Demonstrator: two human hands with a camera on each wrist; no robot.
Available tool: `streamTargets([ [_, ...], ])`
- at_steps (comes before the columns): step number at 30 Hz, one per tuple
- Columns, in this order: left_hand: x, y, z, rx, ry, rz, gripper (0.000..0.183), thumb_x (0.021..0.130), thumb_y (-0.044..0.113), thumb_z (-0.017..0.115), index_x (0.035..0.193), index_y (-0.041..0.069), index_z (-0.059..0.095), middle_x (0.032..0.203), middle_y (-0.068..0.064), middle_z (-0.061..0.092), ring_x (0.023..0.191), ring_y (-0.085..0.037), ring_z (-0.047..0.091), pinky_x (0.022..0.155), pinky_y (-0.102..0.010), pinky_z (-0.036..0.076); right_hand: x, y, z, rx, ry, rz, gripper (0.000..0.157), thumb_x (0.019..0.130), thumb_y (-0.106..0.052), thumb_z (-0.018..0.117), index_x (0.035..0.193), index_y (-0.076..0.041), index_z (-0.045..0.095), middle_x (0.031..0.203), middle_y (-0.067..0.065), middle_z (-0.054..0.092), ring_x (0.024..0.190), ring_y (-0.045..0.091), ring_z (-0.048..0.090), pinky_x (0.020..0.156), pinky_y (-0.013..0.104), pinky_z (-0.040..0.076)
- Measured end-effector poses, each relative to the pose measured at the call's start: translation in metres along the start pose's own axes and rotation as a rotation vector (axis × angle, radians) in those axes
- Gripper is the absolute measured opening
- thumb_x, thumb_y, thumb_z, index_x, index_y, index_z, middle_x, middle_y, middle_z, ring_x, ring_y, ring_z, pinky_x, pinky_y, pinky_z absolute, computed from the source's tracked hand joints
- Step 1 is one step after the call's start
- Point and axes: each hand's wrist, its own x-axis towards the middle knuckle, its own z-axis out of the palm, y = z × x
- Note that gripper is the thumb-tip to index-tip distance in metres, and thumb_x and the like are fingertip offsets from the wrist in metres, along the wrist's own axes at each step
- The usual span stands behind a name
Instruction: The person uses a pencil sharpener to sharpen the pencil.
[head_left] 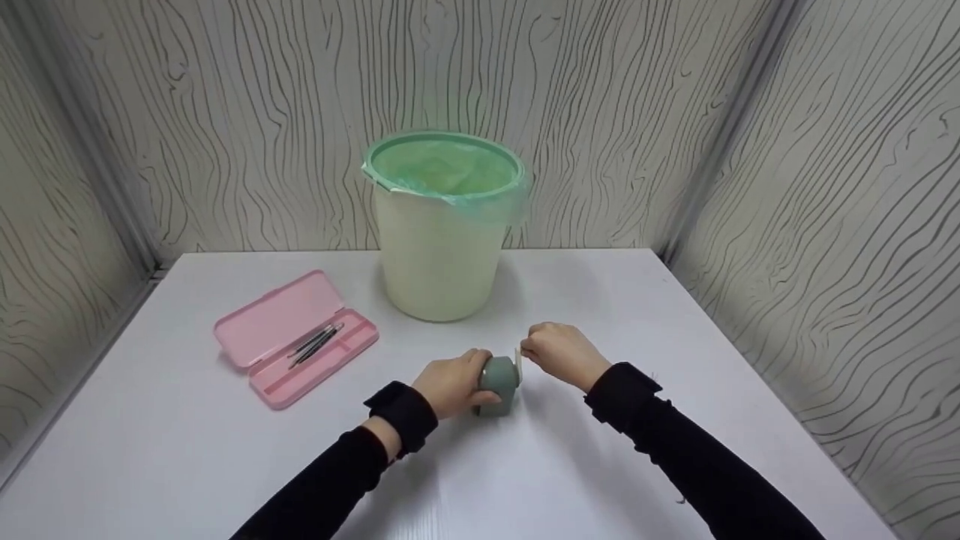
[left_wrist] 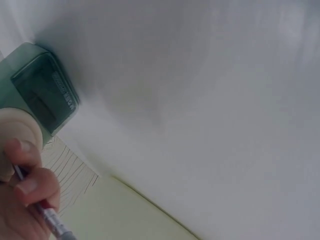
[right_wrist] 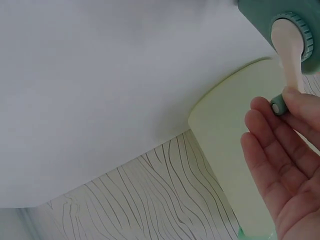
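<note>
Sharpener [head_left: 500, 376] between left hand [head_left: 448, 384] — gripping it and pencil [left_wrist: 53, 222] — and right hand [head_left: 562, 352], pinching crank knob [right_wrist: 278, 105].

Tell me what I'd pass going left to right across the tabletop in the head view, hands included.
Open pink pencil case, left hand, green sharpener, cream crank, right hand.

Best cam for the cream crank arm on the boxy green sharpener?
Right wrist: the flat cream crank arm faces the camera there, from the boxy green sharpener to the small green knob that the right hand holds. Head shows the crank small and nearly edge-on; left wrist shows the sharpener's other end, no crank.
</note>
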Motion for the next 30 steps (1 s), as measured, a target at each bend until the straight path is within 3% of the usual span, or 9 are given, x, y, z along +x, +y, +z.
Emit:
streamTargets([
  [11,-0.001,-0.003,0.002,0.006,0.043,0.021,0.056,0.095,0.047,0.069,0.129,0.006,0.052,0.110,-0.007,0.067,0.087,-0.019,0.070,0.073,-0.034,0.059,0.005,0.003,0.012,0.015,0.003,0.014,0.015,0.093,-0.009,0.071,0.079,-0.007,0.076,0.075,0.006,0.069,0.069,0.019,0.066,0.062,0.032,0.055],
  [19,0.000,-0.002,0.004,-0.001,0.021,0.016,0.057,0.095,0.049,0.068,0.130,0.007,0.051,0.112,-0.007,0.067,0.088,-0.018,0.069,0.074,-0.032,0.059,0.005,0.006,0.031,0.051,-0.036,0.019,0.020,0.094,-0.008,0.069,0.075,-0.007,0.074,0.071,0.005,0.066,0.062,0.013,0.056,0.059,0.027,0.050],
  [30,-0.002,-0.001,0.003,0.016,0.056,0.032,0.056,0.095,0.048,0.067,0.129,0.006,0.052,0.109,-0.008,0.068,0.085,-0.018,0.069,0.071,-0.031,0.058,-0.005,0.006,0.047,0.111,-0.037,0.020,0.014,0.091,-0.002,0.072,0.077,-0.007,0.073,0.075,0.005,0.068,0.066,0.015,0.062,0.061,0.026,0.050],
])
